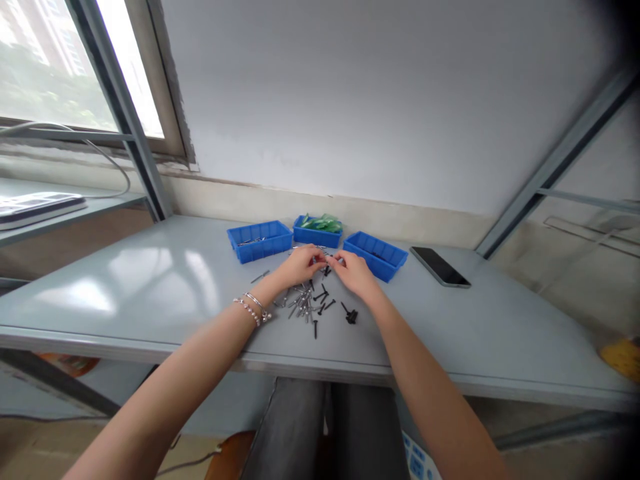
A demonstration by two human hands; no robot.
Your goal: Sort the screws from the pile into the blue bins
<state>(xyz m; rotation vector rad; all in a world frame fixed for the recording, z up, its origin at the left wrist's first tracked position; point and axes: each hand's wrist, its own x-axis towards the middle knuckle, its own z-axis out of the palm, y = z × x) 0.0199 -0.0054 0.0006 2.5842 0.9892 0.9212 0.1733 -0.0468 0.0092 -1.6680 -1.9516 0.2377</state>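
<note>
My left hand (301, 264) and my right hand (352, 271) meet over the far part of a loose pile, fingers closed and bent close together. What their fingertips hold is too small to make out. Below them lie silver screws (301, 303) in a heap, mixed with black screws (323, 293). A small cluster of black screws (352, 316) sits apart to the right, and one black screw (315, 329) lies nearer the front edge. Some silver pieces are partly hidden behind my hands.
Behind my hands stand a left blue bin (260, 243) with silver pieces, a middle blue bin (317, 237) with green items, and a right blue bin (385, 268) with dark pieces. A phone (440, 267) lies on the grey table (165, 280). Metal posts rise at both sides.
</note>
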